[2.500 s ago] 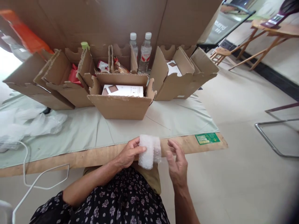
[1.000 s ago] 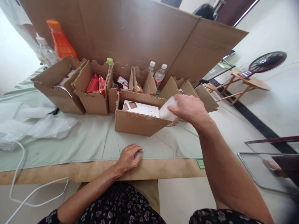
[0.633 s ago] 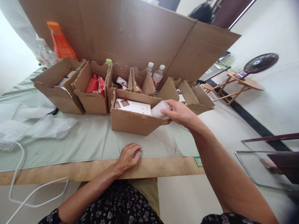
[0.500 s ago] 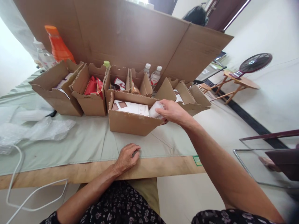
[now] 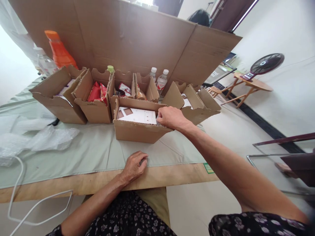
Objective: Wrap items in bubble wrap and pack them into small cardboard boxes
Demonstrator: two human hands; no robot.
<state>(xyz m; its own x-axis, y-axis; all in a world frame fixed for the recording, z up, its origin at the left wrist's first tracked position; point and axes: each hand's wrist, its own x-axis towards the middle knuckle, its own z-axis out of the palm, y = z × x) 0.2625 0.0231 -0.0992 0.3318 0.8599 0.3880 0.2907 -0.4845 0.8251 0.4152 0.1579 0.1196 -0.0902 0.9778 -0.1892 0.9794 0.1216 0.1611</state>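
My right hand (image 5: 171, 118) is down in the right end of the front cardboard box (image 5: 134, 131), its fingers curled around a translucent white plastic piece (image 5: 158, 121). Only a sliver of that piece shows beside the fingers; its kind is unclear. A white carton (image 5: 139, 115) with brown squares printed on it lies in the same box, left of the hand. My left hand (image 5: 135, 165) rests at the table's front edge, fingers curled in. A dark patch shows between its thumb and fingers, and I cannot make out whether something is held there.
Behind stand cardboard bins, one with red packets (image 5: 97, 92), and another open bin (image 5: 201, 106) at right. Bottles, including an orange one (image 5: 61, 52), stand before a tall cardboard panel (image 5: 137, 42). Bubble wrap (image 5: 52, 137) and a white cable (image 5: 39, 224) are at left.
My right hand has moved left and lower into the front box, carrying the translucent piece, which is now mostly hidden. The left hand stays where it was.
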